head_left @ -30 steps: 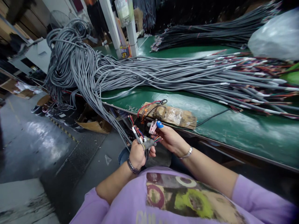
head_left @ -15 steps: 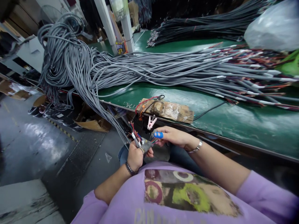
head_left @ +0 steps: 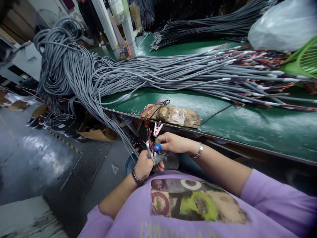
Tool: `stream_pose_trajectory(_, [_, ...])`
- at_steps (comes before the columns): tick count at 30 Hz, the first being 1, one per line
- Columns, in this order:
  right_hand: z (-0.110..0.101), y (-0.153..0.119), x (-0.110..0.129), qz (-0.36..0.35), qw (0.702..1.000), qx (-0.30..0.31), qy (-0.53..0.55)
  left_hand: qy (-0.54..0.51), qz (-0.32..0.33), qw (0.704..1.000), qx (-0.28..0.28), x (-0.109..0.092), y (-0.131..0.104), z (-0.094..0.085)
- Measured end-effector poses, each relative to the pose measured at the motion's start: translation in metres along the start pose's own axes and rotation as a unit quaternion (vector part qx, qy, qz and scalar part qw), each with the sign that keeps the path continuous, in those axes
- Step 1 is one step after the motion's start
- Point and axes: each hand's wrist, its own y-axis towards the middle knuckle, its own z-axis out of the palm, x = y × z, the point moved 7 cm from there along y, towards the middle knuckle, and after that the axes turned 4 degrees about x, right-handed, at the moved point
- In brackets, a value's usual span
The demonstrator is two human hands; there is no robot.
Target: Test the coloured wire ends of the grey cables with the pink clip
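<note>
My left hand [head_left: 145, 165] is closed around the ends of several grey cables [head_left: 128, 143], low in front of my body. Stripped ends with thin coloured wires [head_left: 149, 136] stick up out of its grip; a grey wrapped part shows at its fingers. My right hand [head_left: 173, 143], with a blue cover [head_left: 158, 147] on the thumb, pinches at these coloured wires; its fingertips are partly hidden. Just beyond it, a pale pink clip [head_left: 157, 129] stands by the bench edge.
A big bundle of grey cables [head_left: 148, 71] lies along the green bench [head_left: 223, 125] and hangs over its left end. Near the front edge lies a worn wooden block [head_left: 180, 116] with wires. Behind are black cables [head_left: 203, 29], a plastic bag [head_left: 279, 26] and a green basket [head_left: 304, 59].
My right hand has moved left, from wires beside the left hand's fingers to the upright coloured wires. The left hand keeps its hold on the cables. The view has shifted slightly.
</note>
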Motion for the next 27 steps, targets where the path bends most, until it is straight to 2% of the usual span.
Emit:
stream_pose_trajectory(4, [-0.008, -0.001, -0.002, -0.016, 0.998, -0.056, 0.036, -0.053, 0.011, 0.997, -0.048, -0.002, 0.000, -0.005])
stream_pose_trajectory(7, [-0.015, -0.007, -0.016, 0.004, 0.990, -0.102, 0.100, -0.084, 0.047, 0.990, -0.099, -0.007, 0.000, -0.010])
stream_pose_trajectory(10, [-0.012, -0.014, -0.033, 0.034, 0.972, -0.135, 0.189, -0.109, 0.074, 0.982, -0.133, -0.009, 0.000, -0.014])
stream_pose_trajectory(12, [-0.006, -0.017, -0.034, 0.013, 0.966, -0.150, 0.209, -0.118, 0.082, 0.979, -0.144, -0.008, 0.000, -0.015])
stream_pose_trajectory(16, [0.013, -0.013, -0.018, -0.046, 0.973, -0.119, 0.195, -0.108, 0.079, 0.982, -0.133, -0.006, 0.002, -0.012])
stream_pose_trajectory(19, [0.012, -0.009, -0.013, -0.048, 0.977, -0.145, 0.152, -0.098, 0.075, 0.985, -0.121, -0.005, 0.002, -0.011])
stream_pose_trajectory(23, [0.004, -0.004, -0.016, -0.029, 0.977, -0.184, 0.102, -0.111, 0.094, 0.977, -0.157, -0.006, 0.000, -0.018])
stream_pose_trajectory(27, [0.007, -0.002, -0.021, -0.024, 0.975, -0.179, 0.129, -0.146, 0.103, 0.966, -0.187, -0.004, -0.001, -0.022])
